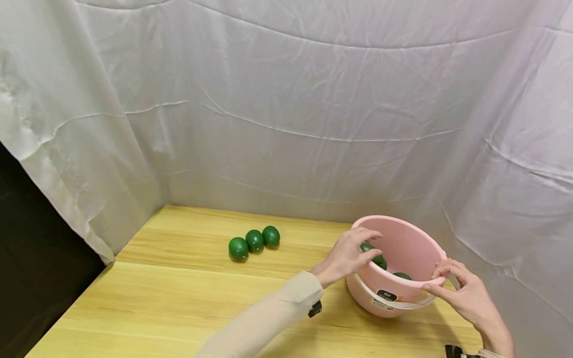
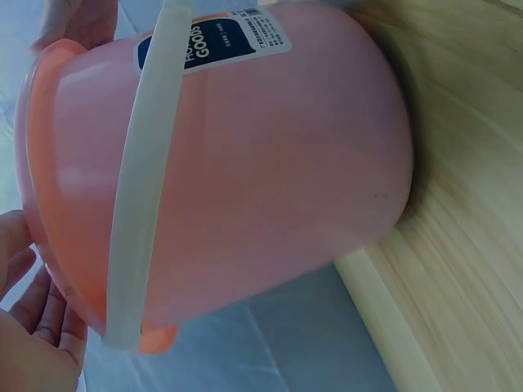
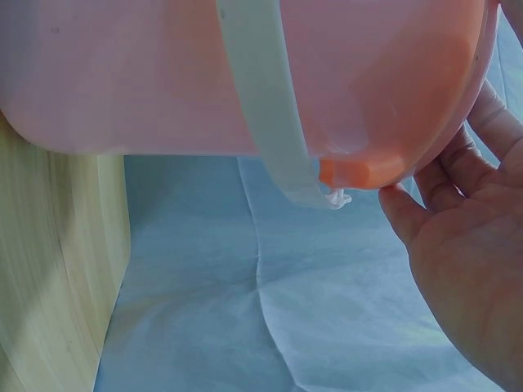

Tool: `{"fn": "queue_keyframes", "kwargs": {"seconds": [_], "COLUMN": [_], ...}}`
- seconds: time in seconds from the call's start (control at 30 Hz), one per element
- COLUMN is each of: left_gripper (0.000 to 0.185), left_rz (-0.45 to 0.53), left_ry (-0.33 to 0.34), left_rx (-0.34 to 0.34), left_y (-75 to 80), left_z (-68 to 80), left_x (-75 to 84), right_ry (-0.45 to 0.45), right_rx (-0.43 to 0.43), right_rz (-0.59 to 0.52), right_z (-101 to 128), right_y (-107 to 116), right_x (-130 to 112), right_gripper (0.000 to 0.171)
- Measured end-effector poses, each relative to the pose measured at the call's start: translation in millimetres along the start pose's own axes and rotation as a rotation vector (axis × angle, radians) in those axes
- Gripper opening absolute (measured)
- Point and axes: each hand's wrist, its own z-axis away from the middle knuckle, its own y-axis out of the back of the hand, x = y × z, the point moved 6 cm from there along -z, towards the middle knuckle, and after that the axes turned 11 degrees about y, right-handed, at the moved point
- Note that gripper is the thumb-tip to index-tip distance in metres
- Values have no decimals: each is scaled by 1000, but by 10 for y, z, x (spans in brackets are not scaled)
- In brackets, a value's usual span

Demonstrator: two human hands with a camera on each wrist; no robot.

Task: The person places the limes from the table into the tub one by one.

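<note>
A pink bucket (image 1: 405, 243) (image 2: 270, 180) (image 3: 163, 73) with a white handle (image 1: 394, 304) (image 2: 147, 188) (image 3: 261, 98) stands on the wooden table (image 1: 179, 298), tipped a little toward me. My left hand (image 1: 358, 248) (image 2: 33, 327) holds its left rim, fingers curled over the edge. On the near right rim my right hand (image 1: 440, 278) (image 3: 466, 245) grips with bent fingers, beside the orange handle pivot (image 3: 359, 171). Green balls (image 1: 401, 275) lie inside the bucket, partly hidden by its wall and my left hand. Three more green balls (image 1: 254, 240) sit in a row on the table to the left.
White cloth (image 1: 313, 124) hangs behind and to both sides of the table. The bucket stands close to the table's right edge (image 2: 368, 278), where the cloth drops away. A dark gap (image 1: 27, 258) opens at the far left.
</note>
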Motion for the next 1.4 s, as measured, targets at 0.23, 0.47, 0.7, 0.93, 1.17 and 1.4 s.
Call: {"fn": "queue_keyframes", "kwargs": {"seconds": [0.23,0.47,0.7,0.93,1.17,1.4], "left_gripper": [31,27,29,28,25,19], "left_rz": [39,8,-33,12,23,12], "left_ry": [16,26,36,93,148,166], "left_rx": [31,98,126,101,64,65], "left_y": [88,233,401,527,646,791], "left_z": [76,149,262,374,498,598], "left_x": [-91,-229,-410,-627,-857,-1054], "right_ry": [-1,12,8,-10,-12,-5], "right_rx": [-16,-10,-10,-15,-11,-14], "right_rz": [-6,-2,-6,-7,4,9], "right_z": [-3,-10,-2,11,10,-12], "right_y": [-10,3,23,6,-3,1], "right_x": [-8,-9,-14,-8,-16,-21], "right_gripper": [24,25,25,23,24,24]}}
